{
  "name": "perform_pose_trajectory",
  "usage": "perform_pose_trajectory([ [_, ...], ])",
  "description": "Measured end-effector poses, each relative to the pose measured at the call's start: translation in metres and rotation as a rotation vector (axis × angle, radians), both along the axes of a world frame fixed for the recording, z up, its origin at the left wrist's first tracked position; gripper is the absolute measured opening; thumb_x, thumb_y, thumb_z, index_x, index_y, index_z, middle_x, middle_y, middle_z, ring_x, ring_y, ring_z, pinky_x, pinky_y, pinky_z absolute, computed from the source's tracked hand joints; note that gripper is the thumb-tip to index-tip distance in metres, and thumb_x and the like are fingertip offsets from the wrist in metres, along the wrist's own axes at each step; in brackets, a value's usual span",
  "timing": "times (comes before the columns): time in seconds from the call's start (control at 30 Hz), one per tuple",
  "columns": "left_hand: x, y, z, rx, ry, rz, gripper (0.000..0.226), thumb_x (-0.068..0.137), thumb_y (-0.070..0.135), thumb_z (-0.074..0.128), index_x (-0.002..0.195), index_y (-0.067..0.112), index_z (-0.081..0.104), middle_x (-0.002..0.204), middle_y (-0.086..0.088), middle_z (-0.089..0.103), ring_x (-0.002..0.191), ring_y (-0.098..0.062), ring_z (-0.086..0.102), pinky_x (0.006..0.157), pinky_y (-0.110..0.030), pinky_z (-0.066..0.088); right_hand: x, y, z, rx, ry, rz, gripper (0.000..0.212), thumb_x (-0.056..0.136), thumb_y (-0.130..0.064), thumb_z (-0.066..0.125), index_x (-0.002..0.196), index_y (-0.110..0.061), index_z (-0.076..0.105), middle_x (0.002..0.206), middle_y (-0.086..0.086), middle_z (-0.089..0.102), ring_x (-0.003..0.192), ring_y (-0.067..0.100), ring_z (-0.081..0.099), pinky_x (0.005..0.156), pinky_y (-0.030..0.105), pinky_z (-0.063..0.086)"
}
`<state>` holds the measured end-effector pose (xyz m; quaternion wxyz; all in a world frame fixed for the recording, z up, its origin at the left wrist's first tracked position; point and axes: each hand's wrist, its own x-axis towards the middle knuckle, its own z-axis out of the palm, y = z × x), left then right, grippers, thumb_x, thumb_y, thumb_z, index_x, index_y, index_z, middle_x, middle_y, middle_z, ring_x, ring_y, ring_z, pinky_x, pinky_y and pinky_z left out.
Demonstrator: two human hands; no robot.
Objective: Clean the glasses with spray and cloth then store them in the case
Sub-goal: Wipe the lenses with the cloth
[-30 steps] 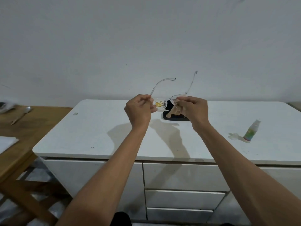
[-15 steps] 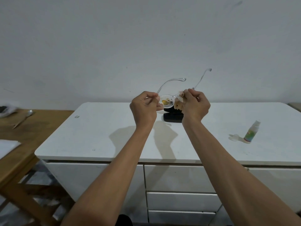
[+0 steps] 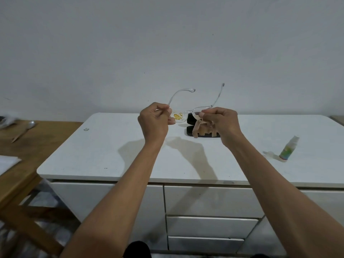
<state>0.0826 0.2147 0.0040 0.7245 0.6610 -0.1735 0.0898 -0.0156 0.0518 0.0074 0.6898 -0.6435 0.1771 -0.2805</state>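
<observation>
- Both our hands are up over the counter: our left hand (image 3: 154,121) pinches the clear-framed glasses (image 3: 188,113) at the hinge end of one lens, and our right hand (image 3: 222,122) grips the other lens through a beige cloth (image 3: 202,128) that hangs down from the fingers
- We judge the step in hand to be wiping; the lens by our left hand carries a yellow smear (image 3: 178,116), so that lens looks not yet clean
- To do it well, we should keep the left pinch on the frame, not on the lens, and rub with the cloth folded round both faces of the lens
- Light pressure seems wise, since the thin temples stand open and could bend
- Behind the hands the black case (image 3: 191,131) lies open on the white counter (image 3: 111,155), ready for storing
- Well to the right, the spray bottle (image 3: 289,148) stands with its clear cap (image 3: 270,153) just beside it, should the smear need another wetting
</observation>
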Motion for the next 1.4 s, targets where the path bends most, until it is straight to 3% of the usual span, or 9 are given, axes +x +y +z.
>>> perform_pose_trajectory([
  [0.1,-0.001,0.0,0.0,0.008,-0.003,-0.011,0.002,0.088,-0.003,0.07,0.086,-0.002,0.071,0.061,-0.009,0.072,0.051,-0.024,0.072,0.067,-0.05,0.064,0.001,0.001,-0.002,-0.023,0.008,-0.212,0.007,0.076,-0.011,0.084,0.075,-0.012,0.077,0.077,0.008,0.076,0.069,0.023,0.071,0.07,0.035,0.059],
  [0.2,-0.004,-0.002,0.0,0.002,-0.017,-0.019,0.005,0.088,-0.003,0.07,0.084,-0.001,0.07,0.057,-0.005,0.071,0.051,-0.025,0.072,0.067,-0.05,0.064,0.007,0.012,0.0,0.055,-0.093,-0.336,0.009,0.08,-0.006,0.08,0.075,-0.012,0.075,0.081,0.002,0.076,0.064,0.01,0.072,0.062,0.022,0.057],
  [0.37,-0.01,-0.005,0.005,-0.011,-0.056,-0.018,0.004,0.09,-0.002,0.069,0.086,-0.004,0.069,0.057,-0.004,0.071,0.052,-0.023,0.073,0.065,-0.045,0.065,0.026,0.025,0.004,0.253,-0.237,-0.459,0.011,0.074,-0.013,0.081,0.069,-0.02,0.075,0.087,0.012,0.079,0.09,0.041,0.075,0.084,0.059,0.061],
  [0.57,-0.014,-0.011,0.009,-0.03,-0.09,-0.017,0.006,0.09,-0.003,0.068,0.085,-0.003,0.068,0.06,-0.01,0.071,0.053,-0.025,0.073,0.063,-0.048,0.064,0.043,0.031,0.008,0.442,-0.375,-0.476,0.011,0.078,-0.003,0.083,0.074,-0.012,0.077,0.094,0.006,0.079,0.091,0.03,0.077,0.079,0.047,0.064],
  [0.67,-0.015,-0.014,0.009,-0.049,-0.084,-0.011,0.007,0.09,-0.003,0.068,0.084,0.0,0.068,0.06,-0.009,0.072,0.054,-0.026,0.074,0.064,-0.05,0.064,0.041,0.037,0.013,0.474,-0.361,-0.392,0.012,0.084,0.0,0.079,0.079,-0.007,0.071,0.087,0.006,0.075,0.073,0.025,0.073,0.064,0.033,0.063],
  [0.83,-0.003,-0.004,0.005,-0.023,-0.052,0.023,0.007,0.089,-0.002,0.07,0.083,0.0,0.068,0.063,-0.009,0.073,0.053,-0.026,0.074,0.064,-0.049,0.064,0.028,0.031,0.01,0.258,-0.204,-0.145,0.007,0.088,0.007,0.07,0.087,0.002,0.066,0.066,0.014,0.056,0.045,0.023,0.051,0.043,0.027,0.042],
  [1.0,0.009,0.012,-0.007,0.039,0.004,0.032,0.011,0.087,-0.005,0.07,0.081,0.004,0.069,0.062,-0.01,0.071,0.049,-0.025,0.071,0.062,-0.046,0.065,0.019,0.016,-0.005,0.035,0.015,0.081,0.014,0.087,0.002,0.071,0.09,0.015,0.068,0.072,0.036,0.059,0.051,0.04,0.06,0.056,0.036,0.045],
  [1.17,0.007,0.016,-0.014,0.021,0.087,0.063,0.016,0.088,-0.004,0.069,0.076,0.007,0.065,0.062,-0.012,0.07,0.051,-0.026,0.072,0.063,-0.044,0.065,0.016,0.019,-0.01,-0.167,0.076,-0.074,0.012,0.087,-0.005,0.075,0.094,0.006,0.074,0.079,0.029,0.068,0.049,0.027,0.059,0.039,0.017,0.043],
  [1.4,0.002,0.016,-0.013,-0.021,0.117,0.067,0.013,0.089,-0.002,0.07,0.08,0.004,0.065,0.067,-0.013,0.072,0.053,-0.025,0.074,0.063,-0.046,0.065,0.018,0.029,-0.015,-0.246,-0.02,-0.217,0.014,0.086,-0.01,0.078,0.092,-0.006,0.066,0.088,0.027,0.071,0.062,0.034,0.066,0.037,0.019,0.044],
])
